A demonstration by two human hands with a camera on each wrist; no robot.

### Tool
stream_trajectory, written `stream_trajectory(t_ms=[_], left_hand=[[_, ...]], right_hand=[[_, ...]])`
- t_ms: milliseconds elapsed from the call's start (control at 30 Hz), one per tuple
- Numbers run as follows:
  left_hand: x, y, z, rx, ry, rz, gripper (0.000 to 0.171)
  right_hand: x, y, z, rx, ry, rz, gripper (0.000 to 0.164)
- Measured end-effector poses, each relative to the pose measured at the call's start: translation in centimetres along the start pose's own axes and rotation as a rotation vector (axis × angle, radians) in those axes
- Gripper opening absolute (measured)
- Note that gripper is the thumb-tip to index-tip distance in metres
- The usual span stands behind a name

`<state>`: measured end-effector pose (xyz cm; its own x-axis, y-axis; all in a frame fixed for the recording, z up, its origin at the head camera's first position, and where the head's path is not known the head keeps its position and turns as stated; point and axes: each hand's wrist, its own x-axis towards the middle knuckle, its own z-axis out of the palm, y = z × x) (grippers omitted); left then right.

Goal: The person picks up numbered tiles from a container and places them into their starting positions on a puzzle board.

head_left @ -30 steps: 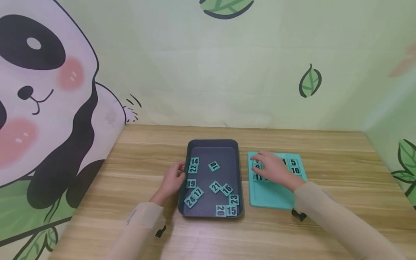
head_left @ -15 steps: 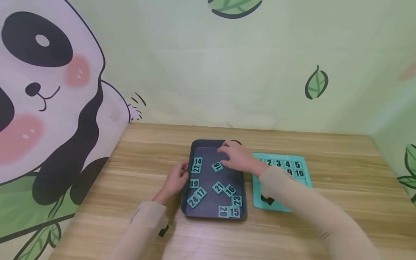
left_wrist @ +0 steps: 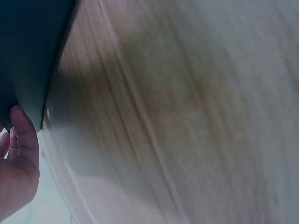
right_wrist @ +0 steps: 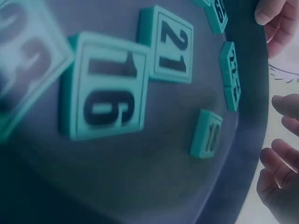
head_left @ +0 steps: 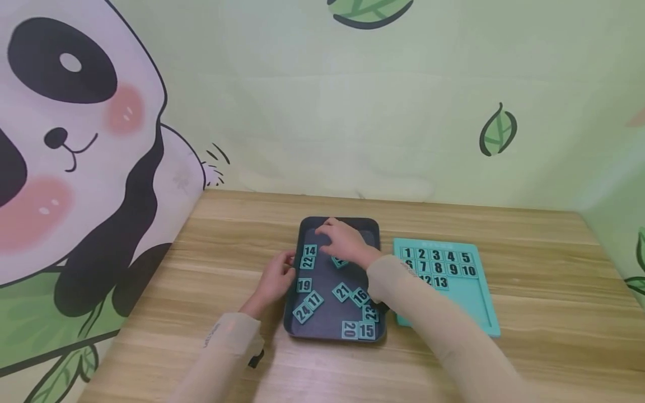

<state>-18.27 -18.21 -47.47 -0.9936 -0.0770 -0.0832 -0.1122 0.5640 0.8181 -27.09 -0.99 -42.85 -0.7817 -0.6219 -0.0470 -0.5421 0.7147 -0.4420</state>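
Observation:
My left hand (head_left: 274,279) holds the left rim of a dark tray (head_left: 314,330); its thumb lies against the tray wall in the left wrist view. My right hand (head_left: 344,240) hovers over the upper part of the tray, thumb and fingers apart with nothing between them. Below that hand, the 18 tile (right_wrist: 205,134) is partly hidden in the head view. Other loose teal number tiles in the tray include 14 (head_left: 310,250), 22 (head_left: 308,262), 21 (head_left: 342,291) and 16 (head_left: 360,296). A teal board (head_left: 473,302) bears rows of tiles numbered up to 13 (head_left: 440,282).
The tray and board stand side by side on a wooden table (head_left: 242,224). My right sleeve (head_left: 428,319) crosses the board's lower left. Behind the table rises a wall (head_left: 353,140) printed with a panda and leaves.
My right hand has moved left from over the board to over the tray, uncovering most of the board's tiles. The left hand stays at the tray's rim. The head view has shifted slightly.

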Motion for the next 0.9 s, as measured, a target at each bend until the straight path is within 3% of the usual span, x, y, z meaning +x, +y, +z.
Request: stream_trajectory(t_ms=[300,567,900], left_hand=[[-0.1,0.0,-0.1,-0.014,-0.011,-0.003,0.042],[-0.1,0.1,-0.2,-0.007,-0.022,0.015,0.042],[-0.2,0.3,-0.2,-0.005,-0.032,-0.042,0.041]], right_hand=[[1.2,-0.1,2.2,0.042,-0.041,0.02,0.036],[1.5,0.0,3.6,0.005,-0.054,0.013,0.032],[1.7,0.7,4.3,-0.012,-0.024,0.071,0.027]])
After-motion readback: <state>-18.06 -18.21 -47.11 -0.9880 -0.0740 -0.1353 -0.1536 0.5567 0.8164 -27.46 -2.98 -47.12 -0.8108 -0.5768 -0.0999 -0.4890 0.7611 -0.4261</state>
